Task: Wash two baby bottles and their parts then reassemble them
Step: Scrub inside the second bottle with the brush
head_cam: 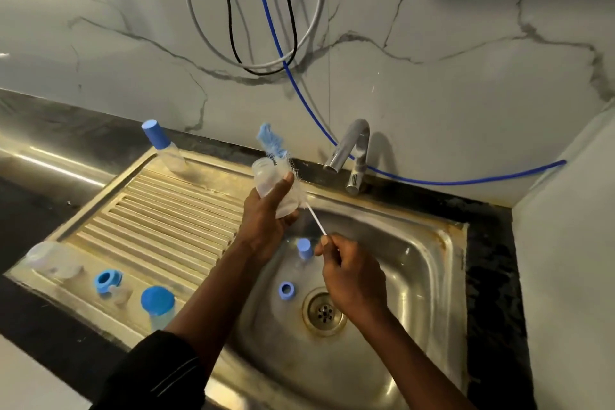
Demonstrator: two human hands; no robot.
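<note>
Above the sink, the left hand grips the clear bottle while the right hand pinches the brush by its thin handle's end, so a hard stroke could knock the bottle loose

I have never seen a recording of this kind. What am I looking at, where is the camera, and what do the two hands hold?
No machine is here: these are a person's bare hands. The single picture comes from a camera worn on the head, looking down at a steel sink. The left hand grips an uncapped clear bottle. The right hand pinches the white handle of a bottle brush, whose blue tip shows above the bottle. On the ribbed drainboard are a capped bottle, a blue ring and a blue cap. A second ring lies in the basin.
</note>
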